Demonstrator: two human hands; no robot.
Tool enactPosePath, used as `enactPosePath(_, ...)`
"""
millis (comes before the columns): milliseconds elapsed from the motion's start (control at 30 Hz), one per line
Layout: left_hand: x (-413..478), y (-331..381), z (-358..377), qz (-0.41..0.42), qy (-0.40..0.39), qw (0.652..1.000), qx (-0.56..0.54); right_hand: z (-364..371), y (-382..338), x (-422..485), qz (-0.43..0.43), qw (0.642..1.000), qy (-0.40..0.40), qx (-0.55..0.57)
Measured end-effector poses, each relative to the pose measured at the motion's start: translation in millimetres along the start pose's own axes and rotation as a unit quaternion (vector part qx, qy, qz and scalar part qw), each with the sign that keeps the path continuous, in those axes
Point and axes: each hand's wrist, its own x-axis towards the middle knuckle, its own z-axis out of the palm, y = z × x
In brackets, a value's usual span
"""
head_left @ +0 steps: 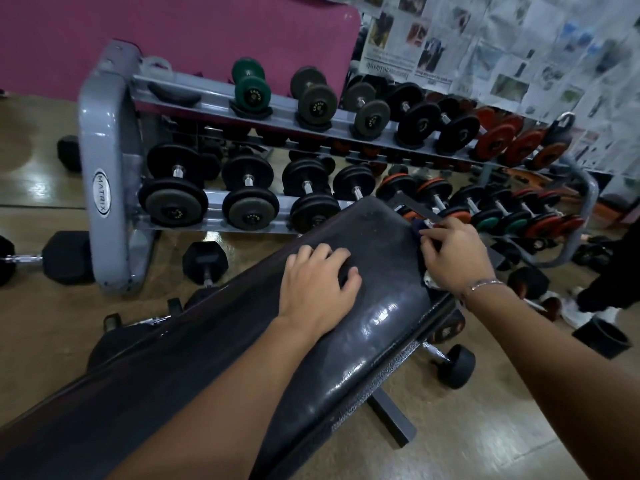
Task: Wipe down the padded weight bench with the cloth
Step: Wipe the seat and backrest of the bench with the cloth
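Note:
The black padded weight bench [381, 233] runs from the lower left up to the middle of the view, its surface shiny in places. My left hand [317, 282] rests flat on the pad near its far end, fingers spread. My right hand [453, 258] sits at the pad's right edge and holds a dark cloth [417, 226] against that side. Only small bits of the cloth show, beyond the fingers and under the wrist.
A grey two-tier dumbbell rack [104, 161] full of dumbbells stands just beyond the bench. Loose hex dumbbells [67, 258] lie on the wooden floor at left. A person's legs and white shoes [588, 311] are at the right edge.

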Motion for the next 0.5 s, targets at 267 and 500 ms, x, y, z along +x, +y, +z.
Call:
enactPosePath(267, -2.5, -12.3, 16.6, 0.003, 0.054, 0.997, -0.052, 2.7, -0.3, 3.6, -0.077, 0.997, -0.005, -0.031)
enactPosePath(500, -3.8, -14.2, 19.3, 0.002, 0.071, 0.996, -0.053, 5.0, -15.3, 18.8, -0.045, 0.998, -0.031, -0.035)
